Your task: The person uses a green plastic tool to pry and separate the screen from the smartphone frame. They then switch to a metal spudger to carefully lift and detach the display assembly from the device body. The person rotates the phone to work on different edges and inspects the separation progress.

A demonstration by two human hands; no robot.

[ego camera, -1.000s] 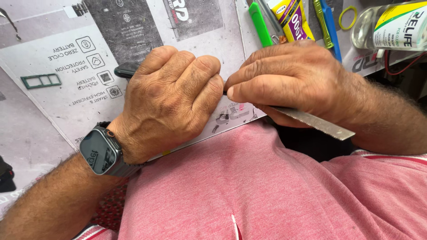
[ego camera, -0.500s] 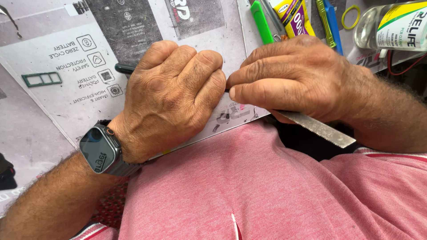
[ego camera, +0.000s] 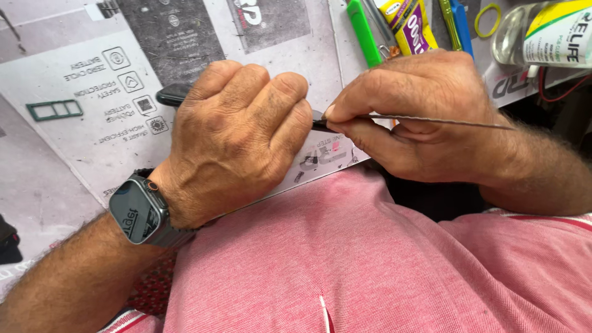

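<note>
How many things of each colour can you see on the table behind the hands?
Green: 2, a marker and a small tray frame
Yellow: 2, a tube and a ring
Blue: 1, a tool
Clear: 1, a bottle
Total: 6

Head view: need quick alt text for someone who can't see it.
The left hand clamps a dark phone on a printed work mat while the right hand presses a thin metal blade into its edge. Tools and a bottle lie beyond.
</note>
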